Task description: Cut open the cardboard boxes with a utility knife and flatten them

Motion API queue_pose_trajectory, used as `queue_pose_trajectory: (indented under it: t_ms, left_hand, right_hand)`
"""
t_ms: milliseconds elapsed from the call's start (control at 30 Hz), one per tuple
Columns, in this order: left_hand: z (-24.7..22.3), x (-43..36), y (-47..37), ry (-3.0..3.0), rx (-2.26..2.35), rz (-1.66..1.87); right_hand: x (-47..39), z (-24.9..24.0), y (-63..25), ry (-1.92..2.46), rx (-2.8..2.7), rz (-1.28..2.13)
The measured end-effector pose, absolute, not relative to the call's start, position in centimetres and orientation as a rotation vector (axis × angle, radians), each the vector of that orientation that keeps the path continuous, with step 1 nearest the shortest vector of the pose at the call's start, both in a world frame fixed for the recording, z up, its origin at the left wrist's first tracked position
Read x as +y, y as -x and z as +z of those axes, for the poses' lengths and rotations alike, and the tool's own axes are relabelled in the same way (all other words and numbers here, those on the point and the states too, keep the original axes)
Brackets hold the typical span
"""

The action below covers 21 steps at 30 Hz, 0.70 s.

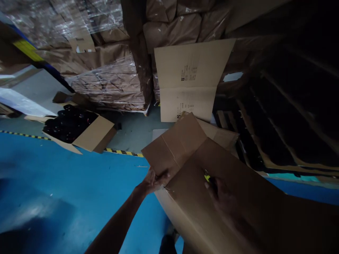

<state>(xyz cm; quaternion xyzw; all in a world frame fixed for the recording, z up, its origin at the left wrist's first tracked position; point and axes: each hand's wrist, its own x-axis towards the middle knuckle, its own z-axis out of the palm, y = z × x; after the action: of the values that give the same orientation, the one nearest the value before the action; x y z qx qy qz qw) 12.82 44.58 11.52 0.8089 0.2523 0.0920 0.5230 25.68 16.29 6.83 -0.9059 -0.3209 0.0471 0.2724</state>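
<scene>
A large cardboard box takes up the lower right of the view, with one end flap folded out toward the far left. My left hand is closed on the near edge of that flap, by the box corner. Above the box's broad brown face is my right hand, its fingers wrapped round a small yellow-and-black box cutter. The cutter's tip points up and left; whether it touches the cardboard I cannot tell. Shadow hides part of the right hand.
Behind the box stands an upright printed cardboard sheet. Film-wrapped brown stacks line the back. At left, an open carton holds dark items. Dark racking rises on the right. Striped tape borders the blue floor.
</scene>
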Motion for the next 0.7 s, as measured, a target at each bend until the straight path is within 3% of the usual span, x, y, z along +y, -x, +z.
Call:
queue_pose_trajectory:
  t_ms: [300, 700]
  left_hand:
    - [12.4, 44.7, -16.8, -2.564, 0.410, 0.035]
    - [13.9, 42.2, -18.1, -2.772, 0.687, -0.397]
  right_hand:
    - [18.6, 12.9, -19.9, 2.320, -1.305, 0.354]
    - [20.4, 13.8, -23.4, 2.446, -1.528, 0.377]
